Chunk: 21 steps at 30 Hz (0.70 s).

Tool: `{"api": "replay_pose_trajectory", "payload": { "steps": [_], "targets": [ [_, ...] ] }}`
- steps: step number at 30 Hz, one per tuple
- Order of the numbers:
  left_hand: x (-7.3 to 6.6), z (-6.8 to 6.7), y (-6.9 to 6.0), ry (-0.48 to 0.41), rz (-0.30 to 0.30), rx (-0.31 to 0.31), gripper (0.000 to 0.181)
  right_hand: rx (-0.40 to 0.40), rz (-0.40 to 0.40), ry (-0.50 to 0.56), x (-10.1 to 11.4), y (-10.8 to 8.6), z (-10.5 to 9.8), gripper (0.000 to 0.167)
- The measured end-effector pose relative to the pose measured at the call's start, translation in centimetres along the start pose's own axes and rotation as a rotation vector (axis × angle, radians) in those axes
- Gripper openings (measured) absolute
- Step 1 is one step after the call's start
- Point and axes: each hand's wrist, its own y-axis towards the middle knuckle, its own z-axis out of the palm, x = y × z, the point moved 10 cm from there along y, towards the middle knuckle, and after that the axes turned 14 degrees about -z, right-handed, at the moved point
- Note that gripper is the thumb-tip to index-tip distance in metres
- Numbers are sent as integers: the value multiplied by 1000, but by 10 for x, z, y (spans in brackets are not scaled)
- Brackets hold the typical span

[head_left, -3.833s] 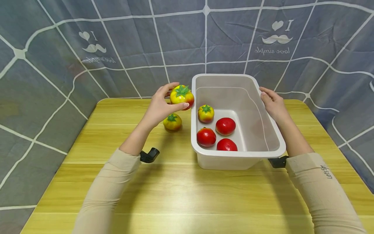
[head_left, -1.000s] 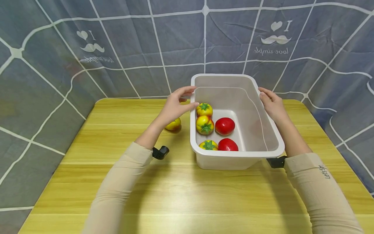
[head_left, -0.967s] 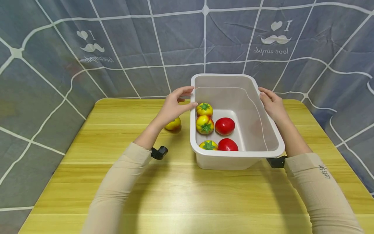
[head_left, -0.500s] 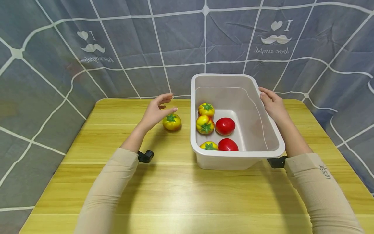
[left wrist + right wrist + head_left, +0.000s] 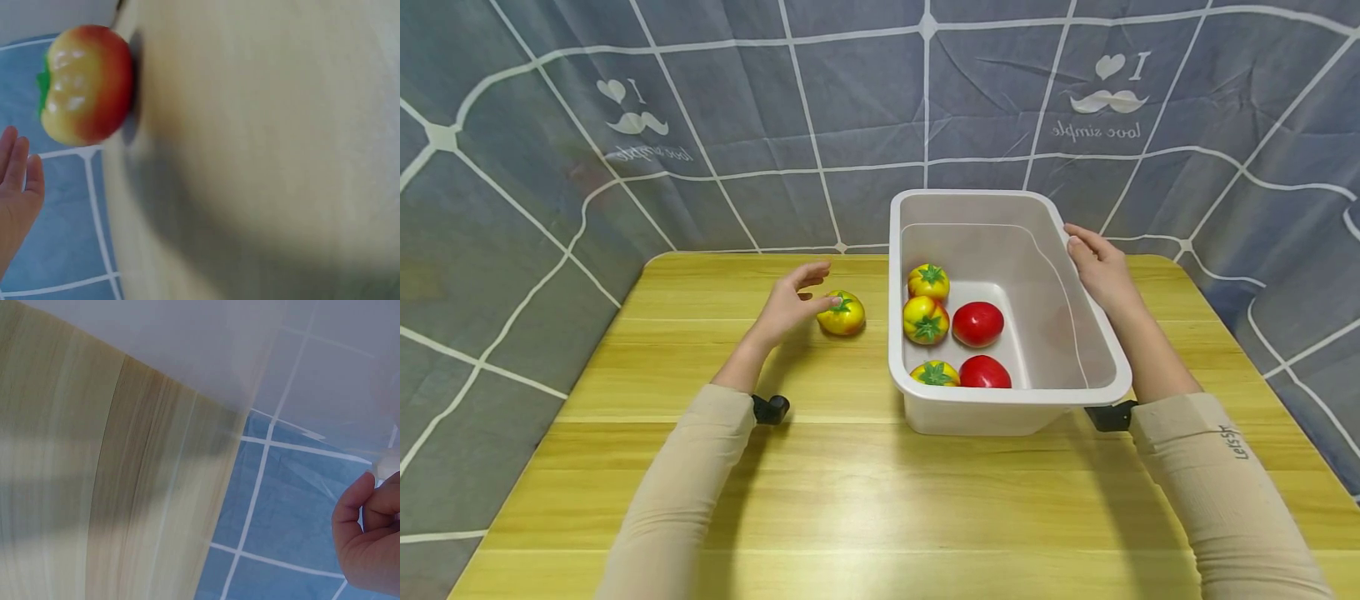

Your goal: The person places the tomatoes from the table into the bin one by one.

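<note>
A yellow-and-red tomato with a green leafy top sits on the table, left of the bin. My left hand hovers at its left, thumb and fingers spread. The thumb overlaps the tomato in the head view, but the left wrist view shows a gap between the fingers and the tomato. My right hand grips the right rim of the light grey plastic bin; the right wrist view shows its curled fingers at that rim. Inside the bin lie several tomatoes, some red, others yellow with green tops.
The bin stands on a wooden table, right of the middle. A grey-blue curtain with white lines hangs behind the table and along both sides. A black wrist camera sticks out from the left sleeve.
A yellow-and-red tomato held by my left hand has gone into the bin. That hand then left the bin's left rim and moved left and down beside the table's tomato. The right hand stayed put.
</note>
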Motion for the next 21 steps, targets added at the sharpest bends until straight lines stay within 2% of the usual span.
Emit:
{"api": "replay_pose_trajectory", "payload": {
  "steps": [5, 11, 21],
  "targets": [
    [17, 6, 6, 43, -69, 25, 63, 11, 16, -9, 0, -2, 1, 52],
    [32, 12, 9, 61, -97, 53, 68, 11, 18, -5, 0, -3, 2, 53],
    [38, 25, 8, 37, -122, 110, 66, -4, 0, 26, -1, -2, 0, 51]
  ]
}}
